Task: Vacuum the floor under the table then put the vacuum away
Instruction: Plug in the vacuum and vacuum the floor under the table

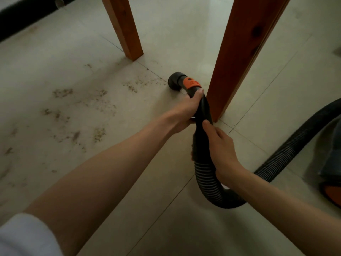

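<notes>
A black vacuum nozzle (174,81) with an orange collar (191,83) rests low on the pale tiled floor, just left of the near wooden table leg (239,52). My left hand (186,112) grips the black handle tube behind the collar. My right hand (222,154) grips the tube lower down, where the ribbed black hose (206,182) begins. The hose loops under my right forearm and runs off to the right. Crumbs and dirt (83,108) are scattered across the floor left of the nozzle.
A second wooden table leg (123,28) stands farther back. An orange and black part of the vacuum body (332,193) shows at the right edge. A dark strip (22,17) runs along the floor at the top left.
</notes>
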{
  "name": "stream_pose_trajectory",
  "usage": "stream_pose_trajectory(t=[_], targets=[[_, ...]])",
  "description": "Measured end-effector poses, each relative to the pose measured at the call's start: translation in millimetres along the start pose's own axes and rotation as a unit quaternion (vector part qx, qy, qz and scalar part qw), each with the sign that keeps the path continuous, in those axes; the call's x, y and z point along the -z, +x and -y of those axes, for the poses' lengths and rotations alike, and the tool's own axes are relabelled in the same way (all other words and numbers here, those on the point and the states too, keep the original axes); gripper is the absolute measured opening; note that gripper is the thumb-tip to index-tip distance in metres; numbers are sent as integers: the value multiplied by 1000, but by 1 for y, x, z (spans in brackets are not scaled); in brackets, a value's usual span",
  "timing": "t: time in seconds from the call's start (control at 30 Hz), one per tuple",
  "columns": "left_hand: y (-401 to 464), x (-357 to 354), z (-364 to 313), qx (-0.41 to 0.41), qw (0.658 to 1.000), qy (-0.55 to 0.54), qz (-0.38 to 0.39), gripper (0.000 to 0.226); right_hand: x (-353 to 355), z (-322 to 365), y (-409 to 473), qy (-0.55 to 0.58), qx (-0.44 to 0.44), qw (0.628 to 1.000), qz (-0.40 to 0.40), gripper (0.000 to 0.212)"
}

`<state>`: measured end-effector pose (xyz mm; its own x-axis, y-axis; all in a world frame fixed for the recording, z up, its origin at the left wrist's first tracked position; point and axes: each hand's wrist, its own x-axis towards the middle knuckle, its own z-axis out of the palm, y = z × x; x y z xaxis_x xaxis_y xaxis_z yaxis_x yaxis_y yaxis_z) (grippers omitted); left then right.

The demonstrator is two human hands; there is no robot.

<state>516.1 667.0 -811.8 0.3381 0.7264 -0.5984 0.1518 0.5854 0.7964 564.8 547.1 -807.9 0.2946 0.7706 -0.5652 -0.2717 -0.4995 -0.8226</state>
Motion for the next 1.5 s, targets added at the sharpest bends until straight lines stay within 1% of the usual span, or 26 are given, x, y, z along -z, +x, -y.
stream_pose_trajectory(t=[0.1, 0.23, 0.4, 0.47, 0.53, 0.63, 0.73, 0.9, 0.97, 1.13, 1.37, 1.5], targets=[[6, -2, -6, -15, 1000, -2, -1, 37, 4, 10, 7, 71, -30, 996, 35, 43], [16, -1, -10, -28, 1000, 5, -9, 49, 4, 20, 15, 115, -41, 991, 62, 40], [27, 6, -19, -54, 998, -10, 2, 40, -9, 27, 27, 147, -30, 987, 65, 36], [28, 9, -23, -67, 997, -22, 4, 28, -16, 30, 32, 143, -25, 987, 67, 37], [27, 12, -27, -73, 997, -32, -3, 24, -20, 33, 34, 137, -20, 988, 67, 36], [25, 15, -26, -71, 997, -40, -1, 25, -18, 35, 32, 119, -16, 991, 60, 34], [22, 18, -22, -63, 997, -32, 15, 26, -18, 30, 27, 108, -8, 993, 48, 33], [16, 20, -23, -70, 996, 32, 43, 32, -26, 27, 34, 142, 13, 990, 18, 32], [16, 20, -26, -81, 995, 39, 46, 39, -27, 34, 43, 158, 20, 987, 25, 32], [24, 25, -35, -92, 996, 2, 15, 39, -32, 46, 63, 151, 15, 987, 52, 38], [47, 40, -50, -101, 993, -63, -24, 39, -54, 60, 91, 137, 10, 988, 73, 40], [58, 48, -55, -103, 992, -72, -19, 38, -60, 65, 103, 143, 0, 986, 83, 41]])
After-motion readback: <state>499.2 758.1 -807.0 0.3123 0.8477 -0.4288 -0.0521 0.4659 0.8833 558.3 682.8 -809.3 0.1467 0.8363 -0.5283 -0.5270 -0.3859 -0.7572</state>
